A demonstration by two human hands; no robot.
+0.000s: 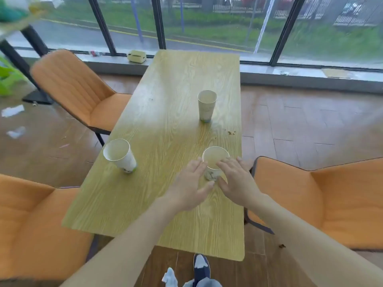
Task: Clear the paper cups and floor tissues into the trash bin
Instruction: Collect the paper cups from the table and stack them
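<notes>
Three paper cups stand upright on the wooden table. The nearest cup is between my two hands. My left hand reaches toward its left side with straight fingers, fingertips close to the rim. My right hand is on its right side, fingers spread and near the rim. Neither hand grips it. A second cup stands at the table's left edge. The third cup stands farther back. White tissues lie on the floor at left, and one tissue lies by my shoe.
Orange chairs stand at the back left, near left and right of the table. Crumbs dot the table's right edge. A tissue box sits on the window ledge. No trash bin is in view.
</notes>
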